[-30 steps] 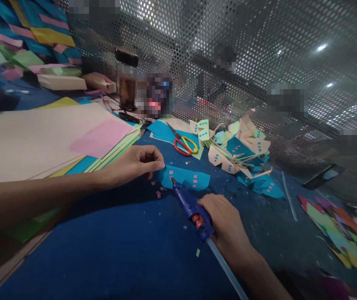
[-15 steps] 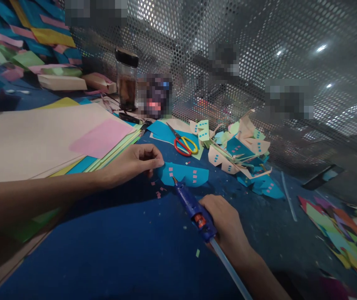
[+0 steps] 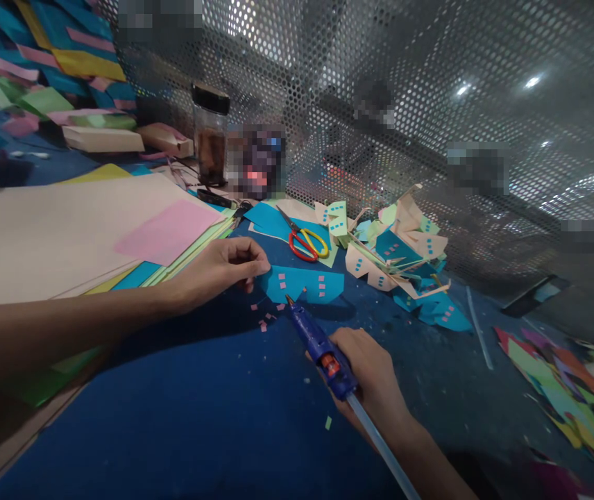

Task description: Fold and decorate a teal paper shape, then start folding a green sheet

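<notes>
My left hand (image 3: 232, 266) pinches the left end of a blue paper cutout (image 3: 302, 283) between thumb and fingers. Small pink paper squares sit on the cutout in two columns. My right hand (image 3: 370, 368) is wrapped round a purple hot glue gun (image 3: 323, 351), and a long clear glue stick (image 3: 380, 444) comes out of its back end. The gun's nozzle points at the lower edge of the cutout; whether it touches the paper I cannot tell. Loose pink paper bits (image 3: 264, 323) lie on the blue table below the cutout.
Red-and-yellow-handled scissors (image 3: 307, 243) lie behind the cutout. Folded paper pieces (image 3: 395, 250) are heaped at the right, near a perforated metal panel (image 3: 406, 125). Stacked paper sheets (image 3: 68, 236) cover the left side. A lidded jar (image 3: 211, 139) stands at the back. Coloured paper strips (image 3: 562, 382) lie far right.
The glue gun's tip has moved slightly down and left, from beside the left pink squares to the cutout's lower edge. The cutout has tilted a little in my left hand.
</notes>
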The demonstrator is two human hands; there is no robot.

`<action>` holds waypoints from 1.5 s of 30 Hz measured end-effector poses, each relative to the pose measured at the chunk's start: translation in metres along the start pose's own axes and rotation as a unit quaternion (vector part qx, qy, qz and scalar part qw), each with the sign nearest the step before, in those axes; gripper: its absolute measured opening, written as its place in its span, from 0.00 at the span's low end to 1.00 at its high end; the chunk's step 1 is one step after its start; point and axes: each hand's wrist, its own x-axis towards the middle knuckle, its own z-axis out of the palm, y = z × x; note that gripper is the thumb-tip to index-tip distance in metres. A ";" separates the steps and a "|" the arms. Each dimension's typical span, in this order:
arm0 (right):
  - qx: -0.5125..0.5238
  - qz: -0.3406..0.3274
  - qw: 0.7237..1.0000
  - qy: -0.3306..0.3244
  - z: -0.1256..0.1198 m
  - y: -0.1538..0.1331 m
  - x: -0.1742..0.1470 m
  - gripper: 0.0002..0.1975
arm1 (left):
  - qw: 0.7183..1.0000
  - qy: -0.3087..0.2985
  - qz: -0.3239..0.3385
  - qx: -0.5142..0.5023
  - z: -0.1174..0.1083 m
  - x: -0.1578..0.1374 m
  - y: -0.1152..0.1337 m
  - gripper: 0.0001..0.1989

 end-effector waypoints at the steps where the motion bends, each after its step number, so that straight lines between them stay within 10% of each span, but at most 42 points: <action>1: -0.001 0.001 1.000 0.001 0.000 0.000 0.000 0.07 | 1.000 -0.001 -0.001 0.000 0.000 0.000 0.000 0.10; 45: 0.007 -0.007 1.000 0.014 0.007 0.003 0.001 0.07 | 1.000 -0.011 -0.006 -0.012 0.002 -0.002 0.005 0.10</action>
